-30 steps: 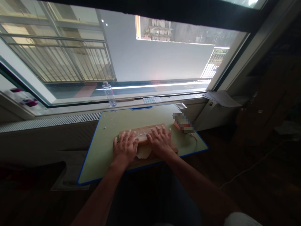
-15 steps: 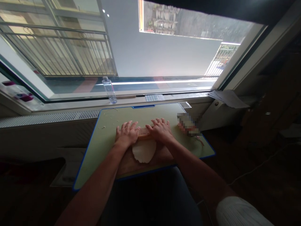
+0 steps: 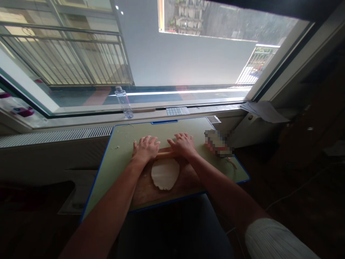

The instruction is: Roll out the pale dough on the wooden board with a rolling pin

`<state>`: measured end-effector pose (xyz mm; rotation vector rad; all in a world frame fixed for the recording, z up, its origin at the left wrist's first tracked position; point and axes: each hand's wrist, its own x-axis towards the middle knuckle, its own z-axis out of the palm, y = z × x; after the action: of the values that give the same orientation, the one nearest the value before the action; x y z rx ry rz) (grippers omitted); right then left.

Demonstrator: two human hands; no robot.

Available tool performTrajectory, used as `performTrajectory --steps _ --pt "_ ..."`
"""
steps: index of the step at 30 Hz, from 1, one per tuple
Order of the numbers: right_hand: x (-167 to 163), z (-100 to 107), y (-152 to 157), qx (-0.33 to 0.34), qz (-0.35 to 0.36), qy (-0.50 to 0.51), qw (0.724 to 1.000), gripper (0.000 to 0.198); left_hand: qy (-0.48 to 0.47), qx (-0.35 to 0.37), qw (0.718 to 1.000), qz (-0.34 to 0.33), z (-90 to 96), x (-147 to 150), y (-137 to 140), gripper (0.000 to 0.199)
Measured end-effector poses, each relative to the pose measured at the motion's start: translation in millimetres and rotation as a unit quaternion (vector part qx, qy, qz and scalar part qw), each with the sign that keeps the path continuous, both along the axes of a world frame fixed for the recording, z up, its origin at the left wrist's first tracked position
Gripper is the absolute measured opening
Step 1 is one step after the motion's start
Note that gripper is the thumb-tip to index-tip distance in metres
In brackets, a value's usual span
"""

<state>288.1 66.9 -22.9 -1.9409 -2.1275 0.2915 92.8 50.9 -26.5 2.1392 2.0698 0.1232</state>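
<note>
A wooden rolling pin [image 3: 165,155] lies crosswise at the far edge of a flattened, roundish sheet of pale dough [image 3: 165,174]. My left hand [image 3: 145,148] rests over the pin's left end, and its fingers stretch forward, slightly spread. Over the right end lies my right hand [image 3: 183,144], palm down, with fingers also extended. Only the middle of the pin shows; both ends are hidden under the hands. Beneath the dough is a brown wooden board [image 3: 142,194], whose far part shows behind the pin.
The board lies on a small pale green table [image 3: 113,165] with a blue rim. A blurred-out item [image 3: 219,144] sits at its right. Small crumbs [image 3: 116,147] dot the left side. Beyond, a clear bottle [image 3: 124,102] stands on the windowsill [image 3: 148,116]; papers [image 3: 265,111] lie at the right.
Both hands and the rolling pin have moved slightly away from me, off the dough's far part. More of the dough now shows. The view has shifted a little.
</note>
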Motion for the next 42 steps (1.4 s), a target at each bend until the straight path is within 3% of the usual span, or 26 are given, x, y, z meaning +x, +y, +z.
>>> performTrajectory --steps 11,19,24,27,30,33,37,42 --pt "3 -1 -36 0.024 0.001 -0.017 1.000 0.057 0.007 0.055 0.998 0.022 -2.7 7 -39 0.057" --pt "6 2 -91 0.067 0.025 -0.053 0.996 0.048 0.016 0.121 0.992 0.010 -8.7 13 -80 0.057" --pt "7 -9 -124 0.048 0.004 -0.046 0.998 0.059 0.006 0.149 0.989 0.005 -18.8 12 -120 0.058" --pt "10 -5 -136 0.028 0.015 -0.044 0.999 0.060 -0.004 0.146 0.989 -0.009 -19.6 7 -134 0.059" --pt "12 10 -133 0.025 0.040 -0.039 0.998 0.057 -0.020 0.141 0.989 -0.028 -9.5 3 -127 0.060" --pt "10 20 -117 0.035 0.044 -0.027 0.998 0.052 -0.033 0.151 0.988 0.016 2.6 3 -108 0.060" --pt "5 10 -105 0.035 0.032 -0.056 0.997 0.054 0.019 0.086 0.995 0.036 1.8 8 -96 0.058" --pt "3 -7 -107 0.035 0.025 -0.080 0.996 0.058 0.044 0.063 0.997 0.024 -6.9 7 -102 0.060"
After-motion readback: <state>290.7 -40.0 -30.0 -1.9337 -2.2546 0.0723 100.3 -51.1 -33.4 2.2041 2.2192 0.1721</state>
